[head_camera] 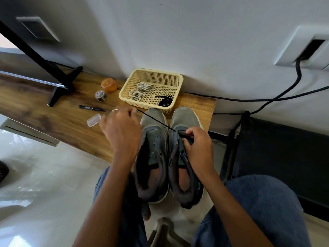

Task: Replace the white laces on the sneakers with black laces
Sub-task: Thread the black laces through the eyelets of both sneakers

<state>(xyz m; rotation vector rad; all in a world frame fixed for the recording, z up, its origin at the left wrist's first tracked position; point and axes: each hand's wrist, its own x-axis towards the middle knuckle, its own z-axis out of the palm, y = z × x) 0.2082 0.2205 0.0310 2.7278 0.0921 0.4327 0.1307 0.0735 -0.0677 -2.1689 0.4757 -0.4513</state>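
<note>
Denim-clad knees frame two grey sneakers [170,154] resting just in front of the basket [151,90]; both white laces [140,90] lie inside it. Left hand [122,129] pinches the black lace [154,121] taut; right hand [197,145] grips the right sneaker's eyelets. Overpulling could likely unthread the lace.

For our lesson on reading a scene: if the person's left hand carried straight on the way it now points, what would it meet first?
The left hand points up and away across the wooden table, its fingers pinching the black lace. Straight on, it would probably first meet the cream basket's near left corner, though depth is unclear.
</note>
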